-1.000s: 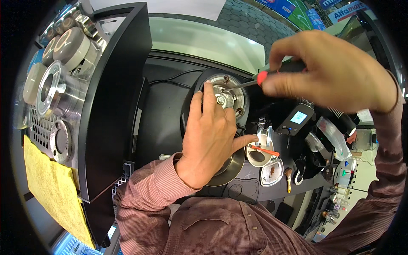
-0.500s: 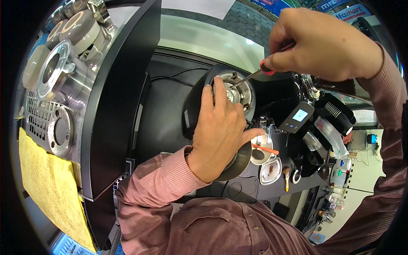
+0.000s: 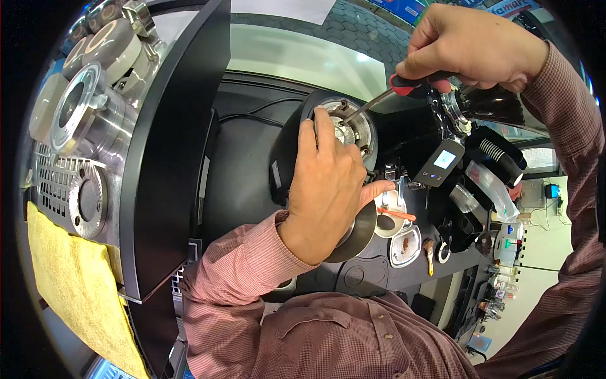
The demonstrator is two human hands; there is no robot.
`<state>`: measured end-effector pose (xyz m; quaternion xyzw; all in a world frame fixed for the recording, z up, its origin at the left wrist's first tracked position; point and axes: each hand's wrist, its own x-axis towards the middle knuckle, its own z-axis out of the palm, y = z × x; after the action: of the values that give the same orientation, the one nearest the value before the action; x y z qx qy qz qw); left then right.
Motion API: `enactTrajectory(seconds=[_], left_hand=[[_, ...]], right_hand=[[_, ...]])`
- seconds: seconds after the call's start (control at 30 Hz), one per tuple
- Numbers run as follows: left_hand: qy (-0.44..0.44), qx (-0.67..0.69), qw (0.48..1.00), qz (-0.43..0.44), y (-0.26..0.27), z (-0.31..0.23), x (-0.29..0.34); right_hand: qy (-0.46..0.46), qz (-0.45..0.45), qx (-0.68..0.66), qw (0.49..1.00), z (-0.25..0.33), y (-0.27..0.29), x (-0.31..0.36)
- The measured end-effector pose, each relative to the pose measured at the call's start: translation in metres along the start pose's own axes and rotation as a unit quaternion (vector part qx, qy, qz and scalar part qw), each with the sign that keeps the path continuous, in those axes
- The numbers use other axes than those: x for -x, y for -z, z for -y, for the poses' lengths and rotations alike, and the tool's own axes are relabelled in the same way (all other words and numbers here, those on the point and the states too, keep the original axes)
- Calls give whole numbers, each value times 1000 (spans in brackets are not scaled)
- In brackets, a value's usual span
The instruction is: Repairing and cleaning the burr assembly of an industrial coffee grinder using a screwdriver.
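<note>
A screwdriver (image 3: 377, 102) with a red and black handle is gripped in my right hand (image 3: 475, 47), up at the right. Its shaft slants down to the left, and the tip goes into the opened top of a black coffee grinder (image 3: 291, 148). Inside that round metal chamber a silvery toothed burr (image 3: 344, 134) shows in part. My left hand (image 3: 329, 186) lies over the near side of the grinder, its fingers stretched out and the fingertips at the chamber's rim. The thumb sticks out to the right. Under this hand a metal bowl (image 3: 356, 240) is partly hidden.
On the machine at left lie a loose ring burr (image 3: 88, 201), a metal cylinder part (image 3: 104, 114), grey cups (image 3: 113, 50) and a yellow cloth (image 3: 79, 284). Right of the grinder are a lit display (image 3: 444, 159), an orange-handled brush (image 3: 396, 214), a small tray (image 3: 405, 246) and a wooden-handled brush (image 3: 430, 256).
My right hand has shifted its hold on the screwdriver, so more of the handle shows below the fingers. The tip stays in the grinder, and my left hand keeps its place there.
</note>
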<state>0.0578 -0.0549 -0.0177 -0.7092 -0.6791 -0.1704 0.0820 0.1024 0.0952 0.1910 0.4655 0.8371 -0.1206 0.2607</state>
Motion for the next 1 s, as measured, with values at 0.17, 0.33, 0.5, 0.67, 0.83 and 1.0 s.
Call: enactTrajectory(seconds=[0.17,0.33,0.5,0.67,0.83,1.0], left_hand=[[5,-3,1000,7,0,0,-6],[0,-10,1000,-26,9,-4,-7],[10,29,999,-37,12,-12,-5],[2,187,963,-196,36,11,8],[-17,898,438,-42,38,0,27],[120,924,363,-7,61,-91,26]], right_hand=[[-45,39,-166,984,-30,-2,-6],[-43,-1,-119,992,-38,-24,26],[111,-115,-101,982,-72,-38,67],[212,-373,-239,871,-116,-95,169],[196,-290,-625,698,-207,-247,213],[155,-268,-765,564,-258,-345,240]])
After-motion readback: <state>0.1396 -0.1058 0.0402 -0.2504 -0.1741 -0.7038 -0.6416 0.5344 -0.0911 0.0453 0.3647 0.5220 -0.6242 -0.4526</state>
